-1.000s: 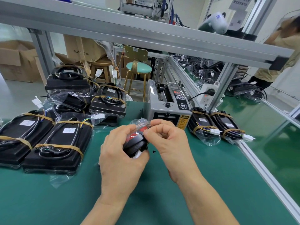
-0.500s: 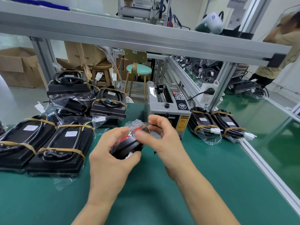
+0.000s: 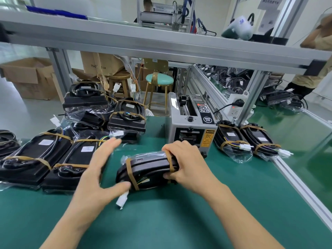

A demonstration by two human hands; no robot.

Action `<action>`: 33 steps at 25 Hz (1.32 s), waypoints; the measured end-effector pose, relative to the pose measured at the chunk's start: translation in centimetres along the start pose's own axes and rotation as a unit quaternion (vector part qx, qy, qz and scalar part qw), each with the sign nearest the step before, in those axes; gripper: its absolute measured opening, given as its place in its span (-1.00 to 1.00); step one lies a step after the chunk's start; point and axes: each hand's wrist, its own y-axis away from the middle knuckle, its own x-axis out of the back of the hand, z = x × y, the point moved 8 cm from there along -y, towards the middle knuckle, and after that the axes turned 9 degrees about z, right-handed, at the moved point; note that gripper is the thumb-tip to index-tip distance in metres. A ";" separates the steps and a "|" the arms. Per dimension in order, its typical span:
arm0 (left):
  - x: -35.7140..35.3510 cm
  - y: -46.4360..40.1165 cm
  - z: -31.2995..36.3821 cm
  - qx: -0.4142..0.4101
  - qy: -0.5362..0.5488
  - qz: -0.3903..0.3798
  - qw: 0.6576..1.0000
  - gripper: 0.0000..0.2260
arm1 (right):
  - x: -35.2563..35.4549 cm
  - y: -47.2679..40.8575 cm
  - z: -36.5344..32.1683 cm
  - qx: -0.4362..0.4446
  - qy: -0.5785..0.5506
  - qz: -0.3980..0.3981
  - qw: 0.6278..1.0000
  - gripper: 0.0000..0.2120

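On the near side of the frame (image 3: 161,45) lies the green bench (image 3: 179,221); across its left half spreads a pile (image 3: 36,159) of black bagged units, each bound with tan bands, some stacked at the far edge; at the far middle stands a grey tape machine (image 3: 192,126); to its right a pair (image 3: 248,141) of the same units rests side by side, connectors pointing right.

At the centre of the bench, near the machine and between pile and pair, is the unit (image 3: 149,168) in hand; it lies lengthwise left to right, low over the mat, whether touching it I cannot tell. The right hand (image 3: 186,164) grips its right end, fingers curled over the top and thumb under the near edge; the left hand (image 3: 97,173) is spread and holds nothing, only its thumb touching the unit's near left corner. A white connector (image 3: 122,200) hangs from that corner on its wires; a band (image 3: 132,175) crosses the left end, another sits under the right fingers.

The step looks like moving a bound unit towards the others; the next move probably calls for the left hand to close on the free end, so both hands can carry it level; the loose connector could snag on the pile, so it wants tucking or watching.
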 end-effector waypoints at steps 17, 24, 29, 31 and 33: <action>-1.4 2.0 -0.6 -0.046 -0.080 0.125 0.988 -0.35 | 0.2 2.3 9.9 -0.447 -0.303 0.246 0.805 -0.79; -1.6 2.2 -0.3 -0.058 -0.083 0.124 0.987 -0.36 | -0.9 1.3 10.6 -0.529 -0.305 0.293 0.736 -0.79; -1.8 2.3 -0.5 -0.060 -0.088 0.131 0.986 -0.36 | -0.8 1.6 9.0 -0.580 -0.403 0.294 0.644 -0.84; -1.9 2.5 -0.4 -0.053 -0.088 0.151 0.983 -0.38 | 0.5 1.4 6.1 -0.503 -0.482 0.242 0.676 -0.83; -2.2 2.7 -0.3 -0.046 -0.086 0.178 0.979 -0.38 | 1.4 1.1 0.8 -0.346 -0.523 0.124 0.769 -0.87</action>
